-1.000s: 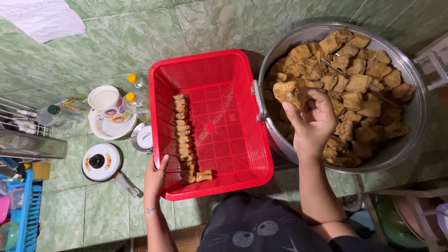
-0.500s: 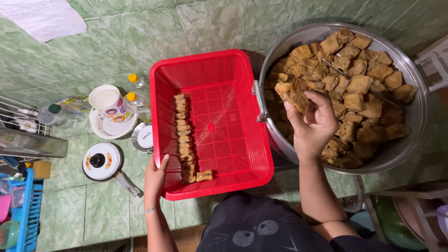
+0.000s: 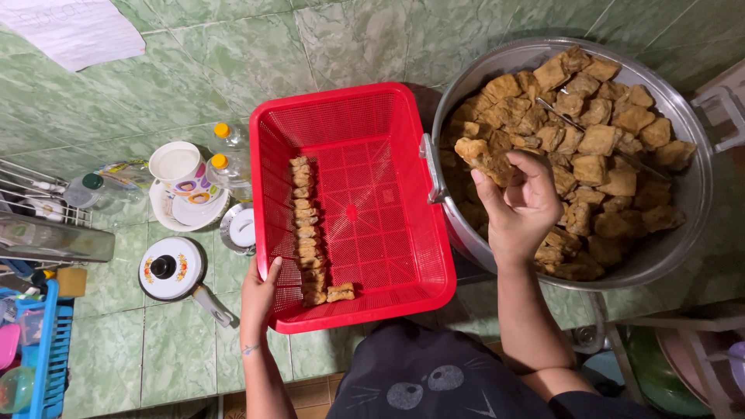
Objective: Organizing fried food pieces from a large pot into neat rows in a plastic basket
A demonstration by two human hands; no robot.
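Green marbled tiles [image 3: 178, 70] are seen under everything, with the person's dark shirt [image 3: 434, 380] at the bottom edge of the view. Nearest to the body, the left hand [image 3: 260, 295] is laid flat against the near left corner of the red plastic basket [image 3: 372, 124], its fingers spread over the rim and nothing held in them. Just inside that wall, a row of browned fried pieces [image 3: 308, 233] is laid with its long axis running away from the person, and one piece is turned sideways at the near end. The rest of the basket floor is bare mesh.

Further out and to the right, the right hand [image 3: 524, 206] is raised over the near left part of the large metal pot [image 3: 698, 202], closed on a few fried pieces [image 3: 483, 155] pinched between thumb and fingertips. These held pieces are found just beside the basket's right wall, so the right hand is by far the nearer of the two to them, and the row in the basket lies to its left across the bare mesh. The pot is heaped with more of the same pieces.

To the left of the basket, a cup on a saucer [image 3: 180, 174], two small bottles with yellow caps [image 3: 221, 151] and a small lidded pan [image 3: 172, 270] are set on the tiles.
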